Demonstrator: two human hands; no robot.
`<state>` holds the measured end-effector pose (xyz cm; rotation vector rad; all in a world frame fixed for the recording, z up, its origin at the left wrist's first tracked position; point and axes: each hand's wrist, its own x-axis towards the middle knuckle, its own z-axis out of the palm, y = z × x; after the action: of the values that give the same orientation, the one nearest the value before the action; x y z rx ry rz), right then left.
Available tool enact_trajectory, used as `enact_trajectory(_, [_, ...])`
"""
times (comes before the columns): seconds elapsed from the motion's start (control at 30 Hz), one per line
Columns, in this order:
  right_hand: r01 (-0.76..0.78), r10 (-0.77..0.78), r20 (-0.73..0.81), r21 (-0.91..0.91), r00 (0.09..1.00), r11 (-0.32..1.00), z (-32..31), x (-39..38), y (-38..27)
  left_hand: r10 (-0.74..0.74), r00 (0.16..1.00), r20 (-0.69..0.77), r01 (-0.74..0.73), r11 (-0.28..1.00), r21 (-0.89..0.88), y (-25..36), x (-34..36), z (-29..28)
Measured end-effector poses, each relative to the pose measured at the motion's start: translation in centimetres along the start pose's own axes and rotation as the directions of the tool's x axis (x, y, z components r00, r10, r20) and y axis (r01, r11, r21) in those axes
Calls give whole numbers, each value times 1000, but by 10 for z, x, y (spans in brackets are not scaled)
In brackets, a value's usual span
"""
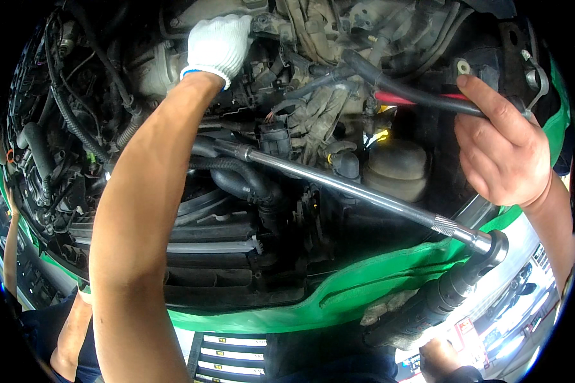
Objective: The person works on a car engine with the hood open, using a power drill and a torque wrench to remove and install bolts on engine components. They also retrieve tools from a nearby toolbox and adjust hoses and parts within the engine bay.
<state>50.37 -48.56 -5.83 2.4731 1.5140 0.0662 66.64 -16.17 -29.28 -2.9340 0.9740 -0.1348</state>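
My left hand (217, 48), in a white glove, reaches into the engine bay (275, 236) at the upper middle, fingers curled on something hidden among the parts. At the lower right my right hand (396, 319), in a grimy glove and partly hidden, grips a dark cylindrical tool (437, 297). Its round metal head (495, 246) carries a long chrome extension bar (338, 185), which runs diagonally up-left over the bay to black hoses (236, 175) beside my left forearm.
Another person's bare hand (505, 140) is at a black hose with a red tool handle (393, 97) behind it. Other people's arms (73, 335) show at the left. A green fender cover (326, 300) lines the front edge; a ring-shaped metal tool (533, 80) sits upper right.
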Motion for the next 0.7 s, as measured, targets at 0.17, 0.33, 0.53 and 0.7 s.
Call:
enact_trajectory(0.17, [4,-4,4,-3,1000,1000,-2,0,0,-6,1000,-2,5,995,-97,-3,1,5])
enact_trajectory(0.33, [12,-12,12,-2,1000,1000,-2,2,0,-51,999,-7,48,974,-220,-8,-1,7])
enact_trajectory(0.53, [14,-14,18,-7,1000,1000,-4,2,0,-105,994,39,111,966,-234,-6,-1,-5])
enact_trajectory(0.7, [16,-16,25,-4,1000,1000,-6,3,0,-27,999,-31,17,964,-267,-13,-2,5])
